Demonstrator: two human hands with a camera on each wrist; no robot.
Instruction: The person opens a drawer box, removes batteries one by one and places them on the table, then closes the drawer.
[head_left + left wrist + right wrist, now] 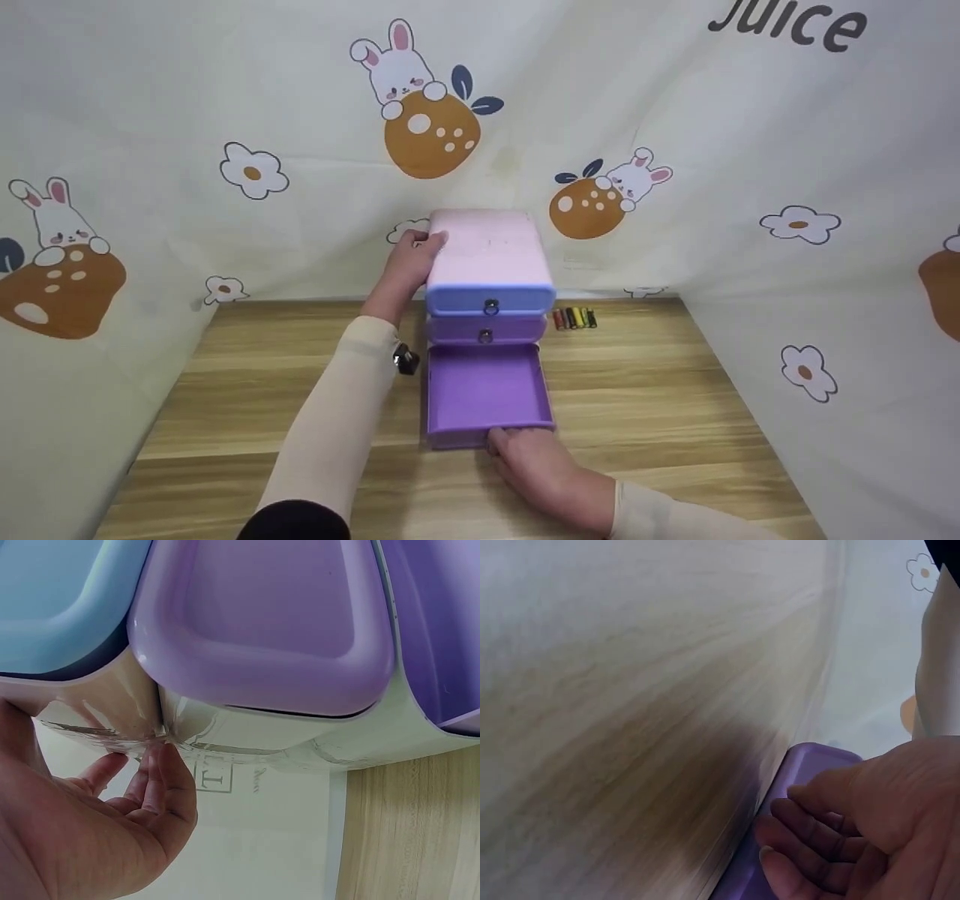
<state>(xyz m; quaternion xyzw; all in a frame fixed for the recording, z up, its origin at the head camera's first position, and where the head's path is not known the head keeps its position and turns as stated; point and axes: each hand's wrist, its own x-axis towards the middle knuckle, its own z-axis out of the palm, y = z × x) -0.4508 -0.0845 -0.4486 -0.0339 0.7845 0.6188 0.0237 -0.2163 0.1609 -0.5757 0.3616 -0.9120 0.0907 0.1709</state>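
A small drawer cabinet (487,251) with a pink top stands on the table. Its blue top drawer (457,301) and purple middle drawer (450,331) are closed, each with a metal ring knob. The purple bottom drawer (484,386) is pulled out towards me, and nothing lies in it. My left hand (409,264) holds the cabinet's left side, thumb over the top edge and bent fingers against the side wall (247,731). At the bottom drawer's front, my right hand (544,469) grips with curled fingers, covering the spot where a knob would be.
Several small batteries (576,318) lie in a row on the table, right of the cabinet. A cloth backdrop (315,217) printed with rabbits and flowers rises behind and at both sides of the wood-grain table (637,390).
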